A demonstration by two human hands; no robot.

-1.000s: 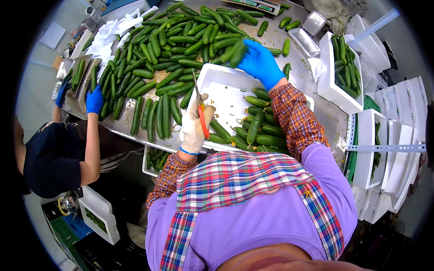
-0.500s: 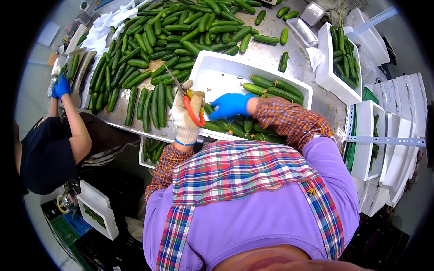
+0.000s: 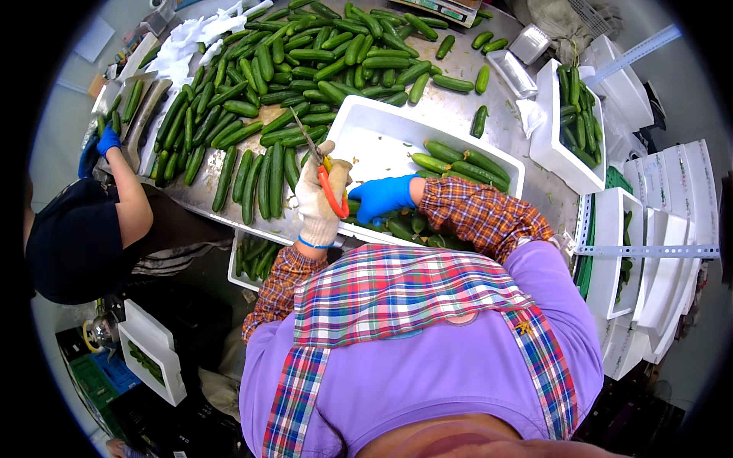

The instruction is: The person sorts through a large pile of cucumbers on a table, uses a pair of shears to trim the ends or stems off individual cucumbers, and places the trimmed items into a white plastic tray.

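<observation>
Left hand: the left hand, in a pale knitted glove, is clenched round the orange handles of a pair of scissors — blades pointing up and away, over the near-left corner of the white crate.
Right hand: the right hand, in a blue glove, lies low at the crate's near edge, just beside the left hand; its fingers curl down among the cucumbers there, but whether they grip one I cannot tell.
White crate: the white crate sits on the worktop straight ahead; its floor is mostly bare at the left, with a few cucumbers in the crate lying lengthwise at the right and more along the near wall by the blue glove.
Worktop: the metal worktop carries a big loose heap of cucumbers beyond and to the left of the crate.
Side crates: a second white crate at the right holds cucumbers standing side by side; empty white crates are stacked further right.
Other person: a co-worker in a dark top stands at the left — their blue-gloved hand rests at the worktop's far-left edge, well apart from the scissors.
</observation>
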